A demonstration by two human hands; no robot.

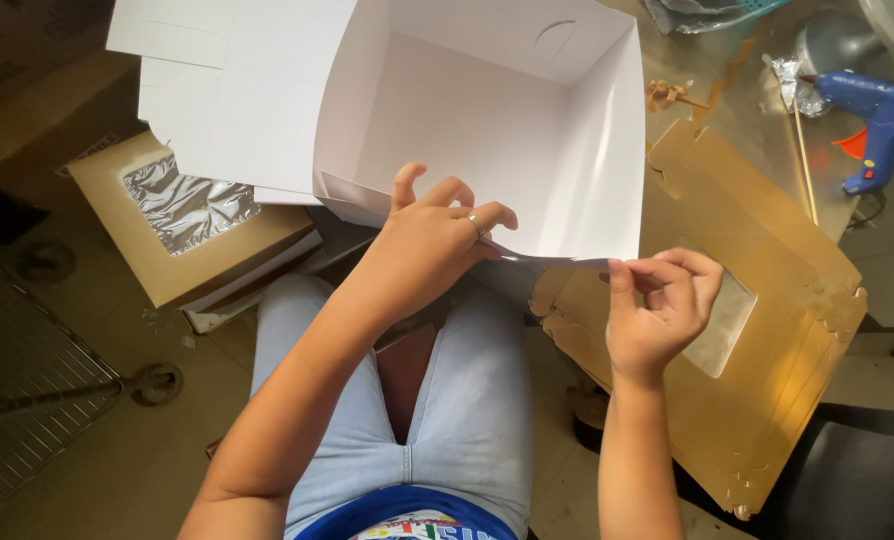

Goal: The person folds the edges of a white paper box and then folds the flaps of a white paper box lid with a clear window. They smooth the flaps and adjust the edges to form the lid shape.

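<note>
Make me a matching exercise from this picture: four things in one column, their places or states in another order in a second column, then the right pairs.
Things:
1. white box
2. glue gun
3. flat gold cardboard
4. foil sheet

Places or states:
A. lies at the far right, blue with an orange trigger
B. lies on a brown box at the left
C. open, its near edge held by the left hand and the right hand
D. spread out under the right hand, with a window cut in it

Pairs: 1-C, 2-A, 3-D, 4-B
</note>
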